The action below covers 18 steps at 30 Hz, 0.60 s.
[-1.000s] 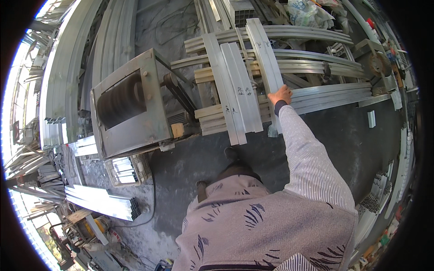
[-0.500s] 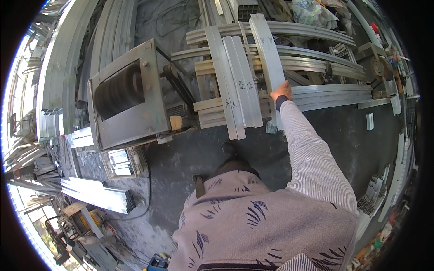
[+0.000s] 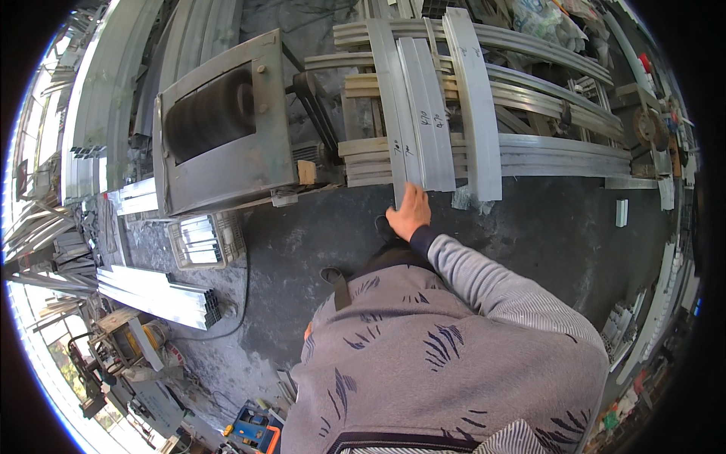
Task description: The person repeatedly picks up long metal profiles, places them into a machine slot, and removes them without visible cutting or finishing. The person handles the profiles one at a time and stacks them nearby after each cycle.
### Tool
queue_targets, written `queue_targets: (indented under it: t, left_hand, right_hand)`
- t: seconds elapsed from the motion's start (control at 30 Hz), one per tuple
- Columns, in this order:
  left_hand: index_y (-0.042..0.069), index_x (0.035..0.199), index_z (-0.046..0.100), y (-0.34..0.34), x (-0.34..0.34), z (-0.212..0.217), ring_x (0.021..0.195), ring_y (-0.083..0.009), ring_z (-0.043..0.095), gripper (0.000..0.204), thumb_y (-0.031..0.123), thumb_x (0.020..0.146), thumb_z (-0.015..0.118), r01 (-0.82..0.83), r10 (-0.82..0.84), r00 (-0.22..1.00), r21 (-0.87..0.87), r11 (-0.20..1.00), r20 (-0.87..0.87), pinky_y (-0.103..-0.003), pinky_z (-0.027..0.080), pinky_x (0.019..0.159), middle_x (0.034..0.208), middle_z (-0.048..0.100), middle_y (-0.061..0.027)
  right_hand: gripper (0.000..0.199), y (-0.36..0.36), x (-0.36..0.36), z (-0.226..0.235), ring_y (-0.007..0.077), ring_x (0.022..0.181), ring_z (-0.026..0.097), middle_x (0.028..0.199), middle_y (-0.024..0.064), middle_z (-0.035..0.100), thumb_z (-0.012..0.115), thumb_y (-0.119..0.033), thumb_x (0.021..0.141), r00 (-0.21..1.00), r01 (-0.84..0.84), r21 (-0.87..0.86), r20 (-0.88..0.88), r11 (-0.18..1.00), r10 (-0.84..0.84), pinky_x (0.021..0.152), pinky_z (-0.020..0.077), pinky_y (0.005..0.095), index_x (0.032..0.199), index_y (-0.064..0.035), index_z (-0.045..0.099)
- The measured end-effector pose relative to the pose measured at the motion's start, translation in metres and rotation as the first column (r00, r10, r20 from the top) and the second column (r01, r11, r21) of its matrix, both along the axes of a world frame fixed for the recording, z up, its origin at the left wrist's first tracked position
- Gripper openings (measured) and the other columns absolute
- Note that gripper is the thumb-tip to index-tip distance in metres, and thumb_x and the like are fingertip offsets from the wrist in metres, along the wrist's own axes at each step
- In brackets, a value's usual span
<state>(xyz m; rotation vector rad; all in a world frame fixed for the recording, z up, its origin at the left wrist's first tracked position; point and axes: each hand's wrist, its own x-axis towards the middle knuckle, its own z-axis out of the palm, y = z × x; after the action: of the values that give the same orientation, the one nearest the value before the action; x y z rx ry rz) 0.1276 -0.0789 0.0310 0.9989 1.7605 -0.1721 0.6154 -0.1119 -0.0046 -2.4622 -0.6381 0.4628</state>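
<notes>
My right hand (image 3: 411,213) is closed round the near end of a long, narrow silver metal bar (image 3: 387,98), thumb on its left side and fingers on its right. Just right of that bar lie pale metal bars (image 3: 427,113) with dark handwritten marks. Farther right, a wider metal bar (image 3: 473,106) rests by itself. All of them lie across a stack of long metal profiles (image 3: 560,155). Of my left hand (image 3: 308,331) only a sliver shows beside the apron, its fingers hidden.
A grey machine with a dark roller (image 3: 212,113) and belts stands left of the bars. A plastic crate (image 3: 198,242) holds metal pieces below it. Bundled profiles (image 3: 155,296) lie on the floor at left. A blue toolbox (image 3: 253,430) sits at the lower edge.
My right hand has left the wider bar on the right and moved left and nearer, onto the end of the narrow bar. The whole view has shifted slightly.
</notes>
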Motion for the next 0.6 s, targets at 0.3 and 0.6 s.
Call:
queue_targets:
  t: [0.3, 0.6]
  left_hand:
    - [-0.003, 0.123, 0.074, 0.010, -0.009, -0.009, 0.093, -0.0219, 0.073, 0.041, 0.029, 0.098, 0.076, 0.012, -0.012, 0.999, 0.012, 1.000, 0.041, -0.035, 0.060, 0.083, 0.111, 0.077, -0.0124]
    - [-0.003, 0.123, 0.074, 0.028, -0.040, -0.019, 0.090, -0.0215, 0.073, 0.041, 0.029, 0.098, 0.076, 0.021, -0.027, 0.995, 0.059, 0.998, 0.096, -0.035, 0.060, 0.082, 0.109, 0.078, -0.0119]
  right_hand:
    - [0.088, 0.003, -0.016, -0.044, 0.0462, 0.131, 0.052, 0.140, 0.0260, 0.049, 0.084, -0.040, 0.076, 0.959, 0.163, -0.492, -0.125, 0.855, -0.255, 0.115, 0.0399, 0.0542, 0.141, -0.0038, 0.039]
    - [0.075, 0.059, -0.036, -0.051, 0.0381, 0.124, 0.059, 0.130, 0.0178, 0.058, 0.083, -0.044, 0.081, 0.936, 0.300, -0.524, 0.001, 0.798, -0.351, 0.103, 0.0453, 0.0539, 0.138, -0.0089, 0.048]
